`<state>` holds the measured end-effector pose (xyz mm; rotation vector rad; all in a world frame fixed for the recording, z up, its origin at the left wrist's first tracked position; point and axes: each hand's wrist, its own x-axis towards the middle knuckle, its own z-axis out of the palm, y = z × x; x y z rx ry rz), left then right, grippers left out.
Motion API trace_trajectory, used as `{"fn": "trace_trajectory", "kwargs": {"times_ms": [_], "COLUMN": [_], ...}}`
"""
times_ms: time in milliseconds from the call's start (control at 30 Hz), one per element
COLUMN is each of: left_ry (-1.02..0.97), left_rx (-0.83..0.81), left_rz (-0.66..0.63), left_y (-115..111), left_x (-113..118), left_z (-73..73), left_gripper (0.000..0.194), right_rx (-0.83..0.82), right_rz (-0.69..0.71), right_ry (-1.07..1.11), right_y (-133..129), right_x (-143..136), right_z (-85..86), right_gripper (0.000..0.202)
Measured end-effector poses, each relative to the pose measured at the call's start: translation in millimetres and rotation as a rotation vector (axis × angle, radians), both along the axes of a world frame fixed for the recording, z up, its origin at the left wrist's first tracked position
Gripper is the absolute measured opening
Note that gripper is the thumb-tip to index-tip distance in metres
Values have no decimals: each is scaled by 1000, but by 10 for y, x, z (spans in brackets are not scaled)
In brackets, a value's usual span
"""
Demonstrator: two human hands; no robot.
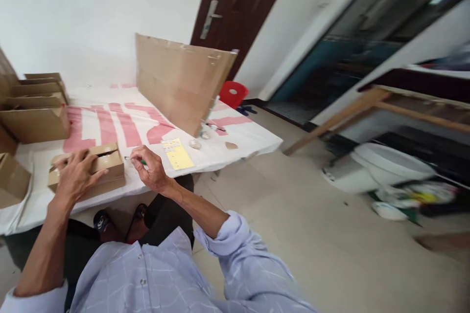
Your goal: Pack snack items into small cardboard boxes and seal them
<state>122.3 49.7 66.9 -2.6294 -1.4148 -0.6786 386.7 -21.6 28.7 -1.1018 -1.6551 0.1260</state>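
1. So the box [116,171] is plain brown cardboard, its top flaps not quite meeting, a dark gap between them.
2. It's at the tabletop's [257,143] near edge.
3. Left hand [76,171] lies on top, fingers pretty spread.
4. Right hand's [150,168] fingers are curled closed around a small greenish tool [143,162], mostly hidden.

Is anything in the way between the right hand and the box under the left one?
Nothing visible blocks the right hand from the box. Only the small thing it holds sticks into the gap.
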Motion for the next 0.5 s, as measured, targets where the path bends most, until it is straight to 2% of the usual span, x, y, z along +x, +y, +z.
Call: {"fn": "trace_trajectory", "kwargs": {"times_ms": [67,133,233,300,400,500], "left_ry": [-10,-17,-39,-62,-97,-113], "left_rx": [6,2,5,11,11,2], "left_rz": [-25,-39,-45,-60,-73,-71], "left_y": [66,81,45,22,12,13], "left_x": [-17,-21,-14,-6,4,9], "left_z": [1,12,40,60,90,118], "left_gripper": [50,52,50,46,42,42], "right_rx": [-53,-121,-311,-362,-424,-479], "right_rz": [-133,-267,-508,-593,-659,-684], "right_ry": [87,182,258,280,294,291], "right_y": [71,139,207,220,222,278], "right_x": [440,1022,1917,2387,2820,2997], "right_z": [32,25,-56,-147,-319,-504], "right_gripper": [25,23,15,13,14,12]}}
